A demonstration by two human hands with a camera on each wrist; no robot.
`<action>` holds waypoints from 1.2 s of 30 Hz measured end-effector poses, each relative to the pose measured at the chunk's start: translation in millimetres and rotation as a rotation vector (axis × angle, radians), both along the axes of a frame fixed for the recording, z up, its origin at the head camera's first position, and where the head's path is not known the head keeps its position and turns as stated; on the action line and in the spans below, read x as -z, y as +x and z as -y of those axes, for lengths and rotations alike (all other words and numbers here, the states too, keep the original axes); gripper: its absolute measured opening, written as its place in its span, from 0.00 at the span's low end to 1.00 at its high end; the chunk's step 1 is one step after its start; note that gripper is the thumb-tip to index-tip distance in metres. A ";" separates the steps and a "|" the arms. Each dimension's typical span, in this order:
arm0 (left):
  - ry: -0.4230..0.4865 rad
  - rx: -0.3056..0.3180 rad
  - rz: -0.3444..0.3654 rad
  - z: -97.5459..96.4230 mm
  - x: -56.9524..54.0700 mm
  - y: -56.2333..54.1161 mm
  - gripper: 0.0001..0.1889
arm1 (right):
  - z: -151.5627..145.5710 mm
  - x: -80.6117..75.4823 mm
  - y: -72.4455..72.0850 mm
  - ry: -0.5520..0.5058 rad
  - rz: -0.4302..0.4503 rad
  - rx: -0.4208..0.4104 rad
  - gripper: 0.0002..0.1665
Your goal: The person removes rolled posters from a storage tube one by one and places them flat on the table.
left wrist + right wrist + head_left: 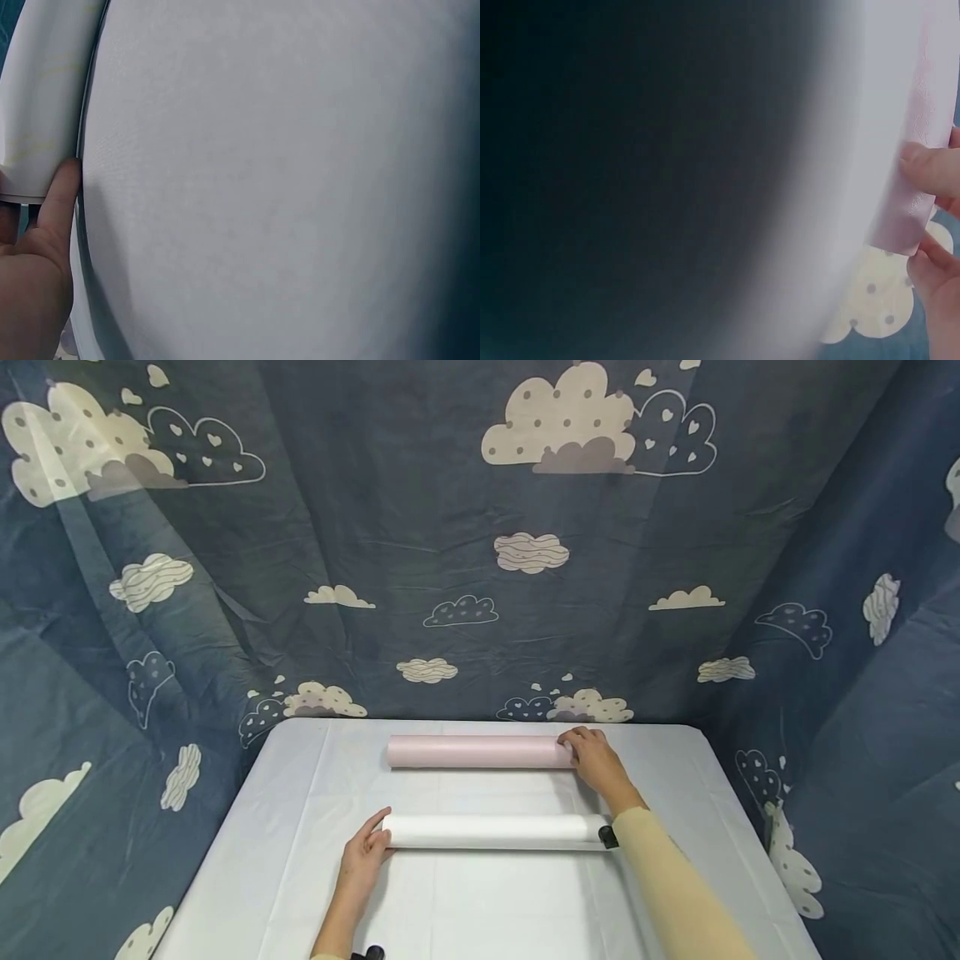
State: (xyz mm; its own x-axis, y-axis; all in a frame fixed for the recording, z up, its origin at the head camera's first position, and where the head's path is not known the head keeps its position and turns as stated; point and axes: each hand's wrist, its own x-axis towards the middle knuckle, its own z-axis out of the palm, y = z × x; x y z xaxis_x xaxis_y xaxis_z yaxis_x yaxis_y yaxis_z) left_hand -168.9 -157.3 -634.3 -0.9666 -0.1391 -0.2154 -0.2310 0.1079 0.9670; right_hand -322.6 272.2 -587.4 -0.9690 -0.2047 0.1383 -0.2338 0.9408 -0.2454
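Note:
Two rolls lie crosswise on the white table, a pink roll [480,752] at the back and a white roll [495,832] nearer the front, roughly parallel. My left hand [363,856] grips the left end of the white roll, its thumb on the near side and fingers beyond. In the left wrist view, the white roll [45,90] runs up from that hand [37,255]. At the other roll's right end, my right hand [597,762] holds the pink roll, fingers curled over it. The right wrist view shows the pink roll [907,217] beside that hand's fingers.
A white cloth covers the table [300,827]. Dark blue fabric [420,527] with cloud prints hangs behind it and along both sides. A black wrist device [608,837] overlaps the white roll's right end, and the right sleeve [675,877] passes beside it.

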 end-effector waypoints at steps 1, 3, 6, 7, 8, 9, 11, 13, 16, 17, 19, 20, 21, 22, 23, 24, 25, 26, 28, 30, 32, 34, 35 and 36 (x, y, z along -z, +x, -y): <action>-0.005 0.001 0.002 0.2 0.2 -0.1 0.25 | 0.0 0.0 0.4 -0.003 -0.001 0.001 0.22; -0.005 0.006 0.002 0.5 0.3 0.3 0.25 | 0.1 0.4 0.9 -0.010 -0.001 0.004 0.22; 0.000 0.014 0.002 1.5 0.7 0.3 0.25 | 0.3 0.5 1.6 -0.008 -0.007 0.007 0.22; 0.002 0.016 -0.001 1.4 0.7 0.4 0.25 | -0.1 0.3 2.2 -0.004 -0.009 0.007 0.22; 0.003 0.017 0.000 1.2 0.7 0.5 0.25 | -0.6 0.2 2.5 -0.003 -0.007 0.008 0.22; 0.003 0.018 0.000 0.9 0.5 0.5 0.25 | -1.3 0.1 2.9 -0.001 -0.005 0.011 0.22; 0.003 0.018 0.003 0.0 0.1 0.5 0.25 | -2.7 0.0 3.4 0.003 0.001 0.018 0.22; 0.009 0.013 0.002 -1.1 -0.9 0.9 0.25 | -4.0 -0.5 3.9 0.004 0.003 0.022 0.23; 0.013 0.008 -0.013 -1.7 -0.6 1.5 0.25 | -5.4 -3.0 4.2 0.005 0.009 0.024 0.23; 0.015 0.006 -0.019 -1.6 -0.5 1.7 0.25 | -5.6 -4.7 4.8 0.001 0.007 0.019 0.23; 0.013 0.004 -0.026 -1.0 -0.3 1.7 0.25 | -5.4 -11.0 7.5 -0.024 -0.008 0.005 0.23; 0.011 0.004 -0.027 -0.6 0.0 1.5 0.25 | -5.1 -15.1 10.0 -0.041 -0.013 0.004 0.23; 0.009 0.005 -0.027 -0.4 0.1 1.1 0.25 | -4.9 -19.8 13.6 -0.063 -0.027 -0.003 0.22; 0.008 0.007 -0.025 -0.1 -0.2 1.2 0.25 | -4.3 -24.9 18.2 -0.084 -0.043 -0.008 0.23; 0.007 0.005 -0.025 0.1 -0.6 1.2 0.25 | -3.9 -30.0 23.6 -0.104 -0.068 -0.018 0.23; 0.006 0.006 -0.024 0.2 -0.9 1.2 0.25 | -3.2 -35.2 29.7 -0.128 -0.088 -0.023 0.24; 0.005 0.008 -0.024 0.3 -1.0 1.1 0.25 | -2.5 -39.4 36.1 -0.145 -0.104 -0.024 0.25; 0.003 0.011 -0.026 0.5 -1.0 1.1 0.25 | -1.6 -43.4 43.5 -0.158 -0.119 -0.023 0.25; 0.004 0.012 -0.023 0.8 -1.6 1.2 0.25 | 1.4 -49.5 59.9 -0.176 -0.136 -0.015 0.27; 0.001 0.018 -0.023 1.2 -1.5 1.7 0.25 | 5.8 -52.8 78.4 -0.196 -0.143 -0.003 0.28; -0.003 0.024 -0.024 1.6 -1.7 2.0 0.25 | 11.5 -52.4 98.5 -0.203 -0.140 0.011 0.30; -0.004 0.027 -0.025 1.5 -2.1 2.3 0.25 | 17.5 -47.2 117.8 -0.217 -0.137 0.009 0.31; -0.006 0.028 -0.027 1.4 -2.2 2.4 0.25 | 20.9 -43.4 126.9 -0.218 -0.135 0.004 0.31; -0.008 0.030 -0.032 1.4 -2.2 2.4 0.25 | 24.0 -38.4 135.4 -0.212 -0.134 -0.002 0.32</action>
